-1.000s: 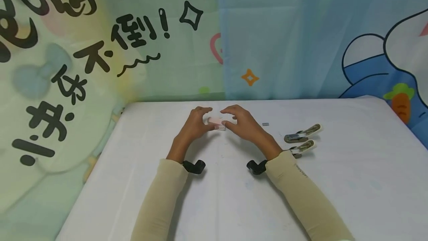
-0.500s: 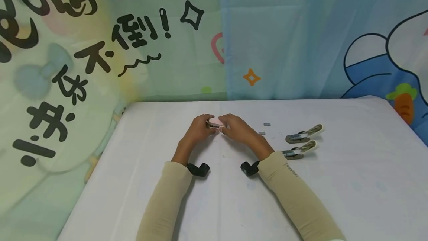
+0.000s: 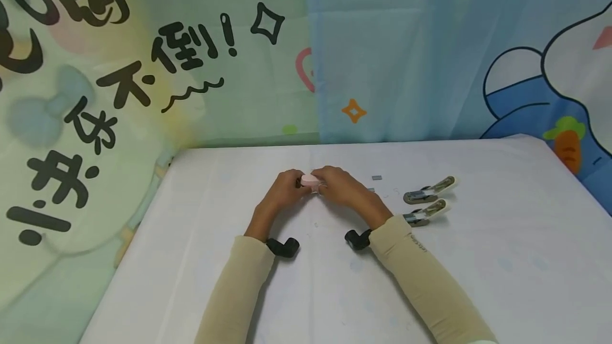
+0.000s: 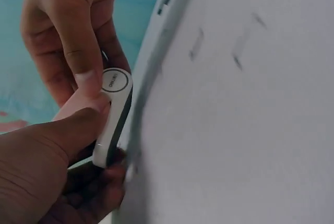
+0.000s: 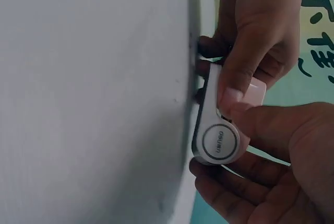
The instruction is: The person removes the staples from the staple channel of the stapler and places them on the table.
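A small pink and white stapler [image 3: 312, 180] with a round badge at its hinge end is held between both hands near the back of the table. My left hand [image 3: 287, 189] grips one end, thumb on the side and fingertips beneath, as the left wrist view shows. From the other side, my right hand [image 3: 340, 187] pinches the hinge end, its thumb beside the badge [image 5: 220, 143]. The two thumbs meet at the stapler's middle. Fingers cover much of its pink part. To the right of the right hand lies a small grey staple strip [image 3: 376, 178].
Two metallic clip-like tools with pale ends, a far one [image 3: 429, 190] and a nearer one [image 3: 425, 213], lie right of the right forearm. A second grey strip [image 3: 371, 189] is partly behind the right wrist. The white tabletop [image 3: 306, 291] ends at a printed curtain [image 3: 406, 68].
Both hands have drawn closer around the stapler, from spread fingers to a firm hold. The stapler has been turned, its pink top now showing where a dark, thin edge showed half a second ago.
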Action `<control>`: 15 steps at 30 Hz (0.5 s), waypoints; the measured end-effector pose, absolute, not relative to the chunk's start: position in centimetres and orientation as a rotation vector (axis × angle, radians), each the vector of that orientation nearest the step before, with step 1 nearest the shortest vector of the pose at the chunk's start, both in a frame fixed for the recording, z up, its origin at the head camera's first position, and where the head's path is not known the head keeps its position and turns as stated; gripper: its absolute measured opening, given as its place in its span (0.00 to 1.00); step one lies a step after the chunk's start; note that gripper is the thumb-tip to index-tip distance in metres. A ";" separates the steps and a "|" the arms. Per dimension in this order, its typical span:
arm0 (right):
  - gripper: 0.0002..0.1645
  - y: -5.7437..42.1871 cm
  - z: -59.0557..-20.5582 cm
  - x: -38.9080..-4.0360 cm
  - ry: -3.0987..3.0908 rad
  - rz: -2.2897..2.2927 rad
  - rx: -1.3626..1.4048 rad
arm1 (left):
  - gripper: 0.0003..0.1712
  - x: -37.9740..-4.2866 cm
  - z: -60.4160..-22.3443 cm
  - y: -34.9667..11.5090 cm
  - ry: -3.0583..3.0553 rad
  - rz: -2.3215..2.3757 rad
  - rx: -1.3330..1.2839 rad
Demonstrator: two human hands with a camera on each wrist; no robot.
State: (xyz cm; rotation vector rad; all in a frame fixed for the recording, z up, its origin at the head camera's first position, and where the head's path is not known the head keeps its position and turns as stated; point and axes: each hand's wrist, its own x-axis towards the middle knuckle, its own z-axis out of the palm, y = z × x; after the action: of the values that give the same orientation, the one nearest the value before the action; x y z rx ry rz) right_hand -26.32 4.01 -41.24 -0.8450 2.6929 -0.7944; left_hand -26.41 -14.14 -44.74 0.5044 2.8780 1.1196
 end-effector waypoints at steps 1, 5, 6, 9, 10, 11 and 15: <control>0.21 4.1 -41.0 -26.2 2.691 -0.801 -0.850 | 0.10 -26.3 -44.7 -14.1 2.862 1.151 0.512; 0.10 4.9 -40.3 -25.7 2.682 -0.814 -0.904 | 0.10 -26.2 -44.8 -13.6 2.811 1.245 0.553; 0.08 5.2 -40.2 -25.5 2.683 -0.819 -0.908 | 0.09 -26.2 -44.8 -13.4 2.802 1.258 0.566; 0.08 6.1 -39.9 -24.6 2.691 -0.872 -0.886 | 0.07 -25.9 -44.9 -12.5 2.776 1.293 0.632; 0.08 6.5 -39.8 -24.3 2.698 -0.899 -0.872 | 0.06 -25.8 -44.9 -12.1 2.765 1.307 0.661; 0.09 6.8 -39.8 -24.1 2.704 -0.930 -0.857 | 0.06 -25.7 -44.8 -11.8 2.759 1.321 0.687; 0.12 7.6 -39.9 -23.3 2.722 -0.995 -0.844 | 0.06 -25.0 -44.7 -10.9 2.742 1.321 0.748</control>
State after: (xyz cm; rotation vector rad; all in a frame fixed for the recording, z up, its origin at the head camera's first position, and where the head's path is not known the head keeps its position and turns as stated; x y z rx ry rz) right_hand -23.32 7.58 -39.91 -0.8443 2.7216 -0.9953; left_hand -24.98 -10.89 -44.72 0.7484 2.7423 1.3211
